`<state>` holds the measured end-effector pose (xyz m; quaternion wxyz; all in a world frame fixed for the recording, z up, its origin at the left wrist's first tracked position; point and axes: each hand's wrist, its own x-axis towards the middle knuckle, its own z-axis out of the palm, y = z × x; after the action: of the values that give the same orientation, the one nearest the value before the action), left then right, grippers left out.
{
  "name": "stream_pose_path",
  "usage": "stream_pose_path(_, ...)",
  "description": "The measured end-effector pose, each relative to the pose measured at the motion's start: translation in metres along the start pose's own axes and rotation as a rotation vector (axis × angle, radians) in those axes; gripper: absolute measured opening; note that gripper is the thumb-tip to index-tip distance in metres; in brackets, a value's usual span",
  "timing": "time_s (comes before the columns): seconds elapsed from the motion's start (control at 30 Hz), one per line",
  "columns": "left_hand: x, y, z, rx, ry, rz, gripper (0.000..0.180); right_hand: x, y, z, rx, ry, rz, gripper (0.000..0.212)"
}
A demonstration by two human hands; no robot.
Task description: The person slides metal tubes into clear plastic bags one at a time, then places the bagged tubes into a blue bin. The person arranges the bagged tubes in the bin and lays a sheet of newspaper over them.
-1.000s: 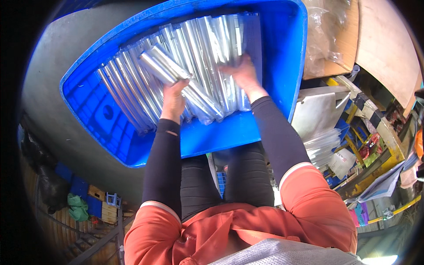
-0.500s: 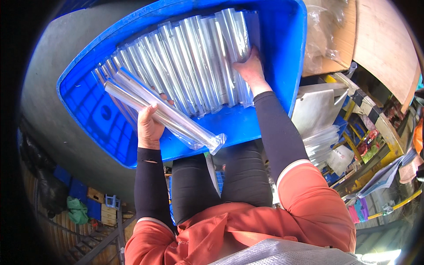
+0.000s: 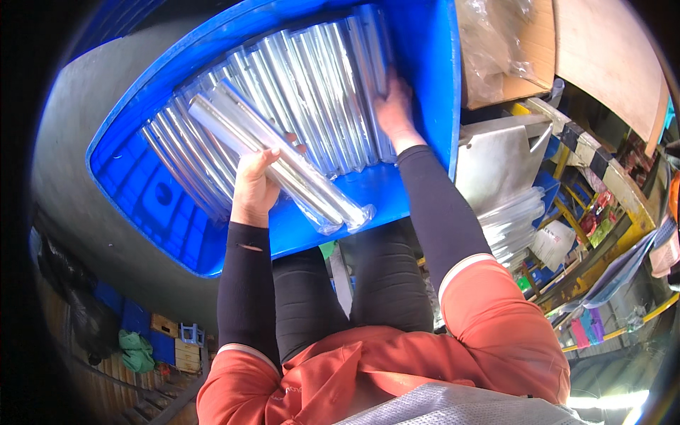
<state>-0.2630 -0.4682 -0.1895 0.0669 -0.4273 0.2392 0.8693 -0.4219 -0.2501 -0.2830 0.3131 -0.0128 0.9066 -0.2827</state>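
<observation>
A blue plastic bin (image 3: 433,92) holds a slanting row of shiny metal tubes (image 3: 304,85) in clear plastic wrap. My left hand (image 3: 255,185) is closed around two wrapped tubes (image 3: 301,176), thumb on top and fingertips showing at their far side. These tubes lie at a tilt above the row, their lower ends near the bin's front rim. At the right end of the row, my right hand (image 3: 398,113) is closed on the last wrapped tube (image 3: 375,92); the thumb shows, while the other fingers are partly hidden behind it.
To the right of the bin stand a cardboard box (image 3: 528,49) with clear plastic film and a yellow-and-black metal frame (image 3: 602,159). Clear plastic sleeves (image 3: 513,227) hang beside it. A grey wall (image 3: 64,156) curves along the left, with a green bag (image 3: 136,350) below.
My left hand has lifted its two tubes slightly to the right and turned them a little steeper. My right hand stays at the row's right end. The whole view has shifted slightly.
</observation>
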Motion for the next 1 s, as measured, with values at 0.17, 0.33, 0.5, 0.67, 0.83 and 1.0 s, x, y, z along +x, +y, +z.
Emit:
stream_pose_path(0.17, 0.044, -0.020, 0.033, 0.080, -0.134, -0.044, 0.041, -0.031, -0.021, -0.008, -0.207, -0.002, -0.017, 0.084)
stream_pose_path(0.33, 0.103, -0.057, 0.090, 0.173, 0.027, -0.187, 0.026, -0.091, -0.016, -0.107, 0.385, 0.195, -0.539, 0.066)
stream_pose_path(0.5, 0.106, -0.069, 0.121, 0.214, 0.101, -0.123, 0.041, -0.106, -0.015, -0.199, 0.143, 0.586, -0.251, 0.054)
stream_pose_path(0.67, 0.026, -0.056, 0.159, 0.010, -0.086, 0.020, 0.041, -0.123, -0.062, -0.171, 0.295, 0.149, -0.464, 0.078)
stream_pose_path(0.83, 0.018, -0.029, 0.187, 0.868, -0.495, 0.430, 0.050, -0.127, -0.038, -0.160, 0.528, 0.280, -0.321, 0.084)
stream_pose_path(1.0, 0.151, 0.032, 0.130, 1.601, 0.302, 0.695, 0.054, -0.134, 0.054, -0.188, 0.387, 0.626, 0.006, 0.081)
